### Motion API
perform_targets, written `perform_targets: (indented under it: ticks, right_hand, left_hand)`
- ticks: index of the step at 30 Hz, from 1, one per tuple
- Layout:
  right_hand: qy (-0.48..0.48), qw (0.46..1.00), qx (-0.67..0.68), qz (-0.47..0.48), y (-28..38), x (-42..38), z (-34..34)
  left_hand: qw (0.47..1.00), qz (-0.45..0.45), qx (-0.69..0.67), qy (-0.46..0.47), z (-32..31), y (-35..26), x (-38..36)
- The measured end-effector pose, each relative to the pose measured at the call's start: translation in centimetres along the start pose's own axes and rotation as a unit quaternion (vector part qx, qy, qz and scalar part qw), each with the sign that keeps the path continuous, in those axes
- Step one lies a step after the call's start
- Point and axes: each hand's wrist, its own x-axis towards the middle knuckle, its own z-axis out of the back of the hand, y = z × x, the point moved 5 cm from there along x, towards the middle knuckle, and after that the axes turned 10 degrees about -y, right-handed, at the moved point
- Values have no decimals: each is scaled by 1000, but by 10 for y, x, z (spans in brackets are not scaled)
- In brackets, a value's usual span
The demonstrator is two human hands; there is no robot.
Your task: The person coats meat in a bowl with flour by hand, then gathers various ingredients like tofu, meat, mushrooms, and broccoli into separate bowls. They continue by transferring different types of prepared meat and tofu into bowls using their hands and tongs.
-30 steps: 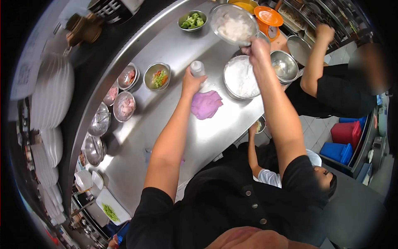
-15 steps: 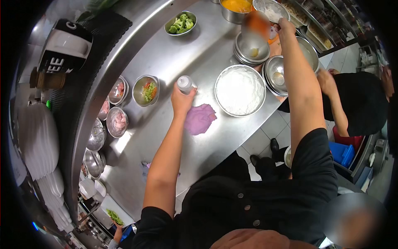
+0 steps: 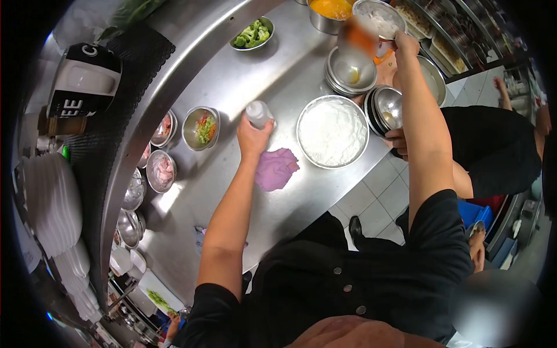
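Note:
My left hand (image 3: pixel 254 138) is wrapped round a translucent plastic squeeze bottle (image 3: pixel 257 111) standing on the steel counter. Just beside that hand lies a crumpled purple cloth (image 3: pixel 277 171). At the far right, my right hand (image 3: pixel 405 46) grips the rim of a metal bowl (image 3: pixel 384 24) with pale pieces in it. Between my arms sits a large round bowl of white powder (image 3: pixel 332 132). A stack of metal bowls (image 3: pixel 348 72) is near my right hand, its top one holding a little yellow residue. An orange blur hides part of the area beside the held bowl.
A co-worker's hand (image 3: pixel 398 142) touches another stack of bowls (image 3: pixel 387 107) below my right forearm. Broccoli fills a bowl (image 3: pixel 253 35) at the back. Chopped vegetables sit in a bowl (image 3: pixel 201 129) to the left. An orange-filled pot (image 3: pixel 328 24) stands at the top.
A co-worker's hand has come to the bowl stack beneath my right arm, and that person has bent lower. My hands keep their holds. The view has shifted slightly.

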Motion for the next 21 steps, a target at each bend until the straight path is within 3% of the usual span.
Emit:
perform_targets:
  ticks: [2,3,4,5,7,8,10,11,15,17,21]
  right_hand:
    - [33,992,-105,58,22,-28,12]
    - [34,992,-104,60,19,-31,13]
    - [36,978,-138,153,14,-31,13]
    - [37,954,-171,245,15,-34,12]
    - [74,963,-129,224,14,-77,25]
    - [111,969,-90,199,13,-108,34]
    - [109,962,-51,245,13,-162,51]
    - [104,961,-84,242,1,-174,58]
    - [140,955,-143,220,-28,-229,88]
    - [177,967,-120,138,-29,-260,105]
    - [201,972,-62,107,-47,-288,121]
  left_hand:
    - [1000,-11,0,-6,6,-21,12]
    - [996,-80,40,-11,9,-42,23]
    - [985,-150,80,-16,14,-66,34]
    - [985,-149,79,-18,23,-92,45]
    - [938,-193,238,160,22,-145,60]
    - [939,-195,238,156,23,-161,67]
    - [894,-237,327,194,16,-185,70]
    - [870,-304,345,177,15,-200,67]
    - [810,-374,409,191,9,-213,52]
    - [791,-391,427,197,12,-214,41]
    - [764,-421,439,214,23,-215,23]
